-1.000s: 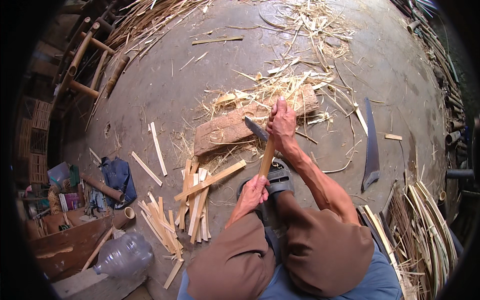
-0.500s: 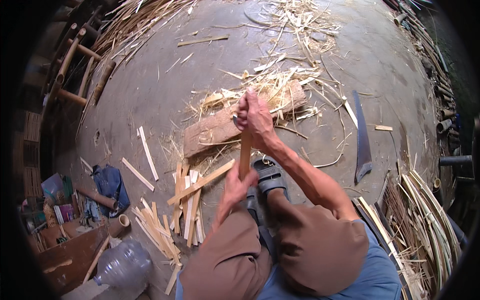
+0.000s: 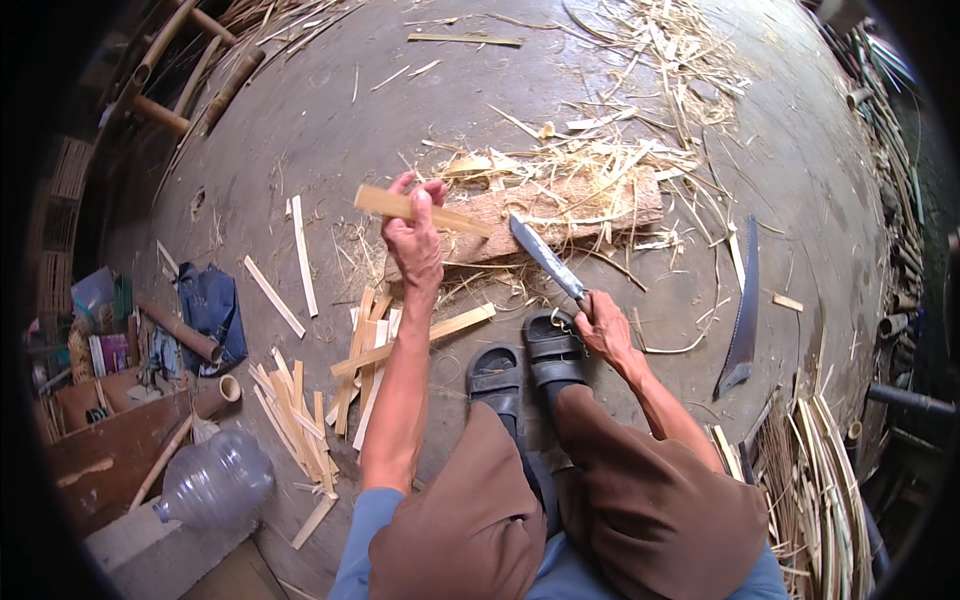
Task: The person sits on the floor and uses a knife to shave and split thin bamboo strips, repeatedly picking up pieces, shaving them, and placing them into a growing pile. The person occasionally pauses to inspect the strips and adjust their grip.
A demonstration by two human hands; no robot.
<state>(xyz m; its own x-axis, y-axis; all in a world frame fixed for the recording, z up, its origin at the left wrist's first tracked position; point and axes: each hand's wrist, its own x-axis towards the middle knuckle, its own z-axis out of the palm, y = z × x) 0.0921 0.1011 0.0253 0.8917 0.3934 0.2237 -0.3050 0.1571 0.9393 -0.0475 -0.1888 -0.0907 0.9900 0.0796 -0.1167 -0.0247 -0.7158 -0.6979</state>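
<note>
My left hand (image 3: 414, 235) grips a flat bamboo strip (image 3: 385, 203) between thumb and fingers. The strip lies nearly level, its right end over the wooden block (image 3: 480, 243). In my right hand (image 3: 605, 327) is the handle of a long knife (image 3: 548, 258), its blade slanting up and left so the tip reaches the near edge of the block. Blade and strip are apart. Pale shavings (image 3: 600, 185) cover much of the block. Just below my left forearm's side, cut bamboo strips (image 3: 365, 370) lie in a loose pile, one longer strip across the top.
A handsaw (image 3: 740, 320) lies on the floor at the right. Split bamboo lengths (image 3: 830, 480) are bundled at the lower right. At the lower left are a clear plastic jug (image 3: 218, 478), a wooden box (image 3: 120, 440) and a blue cloth (image 3: 212, 310). My sandals (image 3: 553, 345) are near the block.
My hands have moved apart: the left has lifted the strip up and left and turned it level, while the right has come down and right with the knife. The whole view has shifted slightly.
</note>
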